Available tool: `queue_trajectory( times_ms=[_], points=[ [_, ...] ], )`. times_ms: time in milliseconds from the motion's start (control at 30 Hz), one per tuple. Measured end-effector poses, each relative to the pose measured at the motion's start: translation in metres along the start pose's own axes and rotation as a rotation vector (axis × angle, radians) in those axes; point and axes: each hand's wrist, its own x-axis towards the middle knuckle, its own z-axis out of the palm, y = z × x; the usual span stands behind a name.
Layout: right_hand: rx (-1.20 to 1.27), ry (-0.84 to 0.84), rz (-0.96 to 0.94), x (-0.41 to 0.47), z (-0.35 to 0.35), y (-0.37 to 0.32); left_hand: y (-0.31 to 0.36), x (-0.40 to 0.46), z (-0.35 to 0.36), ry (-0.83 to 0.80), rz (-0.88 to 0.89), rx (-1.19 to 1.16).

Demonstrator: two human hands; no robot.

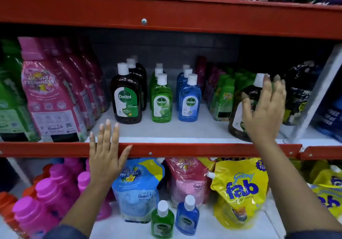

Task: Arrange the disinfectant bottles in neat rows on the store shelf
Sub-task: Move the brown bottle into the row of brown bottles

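On the white middle shelf (185, 130) stand three rows of white-capped Dettol bottles: brown (126, 98), green (161, 99) and blue (189, 99). A larger brown Dettol bottle (237, 114) stands apart at the right, near the front edge. My right hand (264, 109) lies against its front with the fingers spread over the cap and no closed grip. My left hand (105, 153) is open, palm forward, over the red shelf edge (185, 150). On the lower shelf stand a small green bottle (162, 220) and a small blue bottle (187, 216).
Tall pink conditioner bottles (53, 98) crowd the shelf's left. Green and pink packs (222, 98), black pouches (299, 94) and a slanted metal divider (314, 98) fill the right. Below are pink bottles (46, 192), Comfort pouches (137, 188) and yellow fab pouches (240, 188).
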Motion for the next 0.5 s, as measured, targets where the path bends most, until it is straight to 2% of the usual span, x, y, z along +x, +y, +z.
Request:
queue_trajectory(
  times_ms=[100,233,433,500],
  points=[
    [0.05,-0.005,0.05,0.02,-0.002,0.007,-0.001,-0.005,0.004,0.051,-0.016,0.027],
    [0.106,-0.13,0.143,0.035,-0.006,0.009,-0.002,-0.008,0.015,0.102,0.016,0.056],
    [0.262,-0.101,0.233,0.037,-0.009,-0.003,-0.002,-0.007,0.02,0.135,0.003,0.07],
    [0.282,-0.083,0.209,0.035,-0.006,-0.012,-0.003,-0.006,0.019,0.132,0.001,0.065]
  ],
)
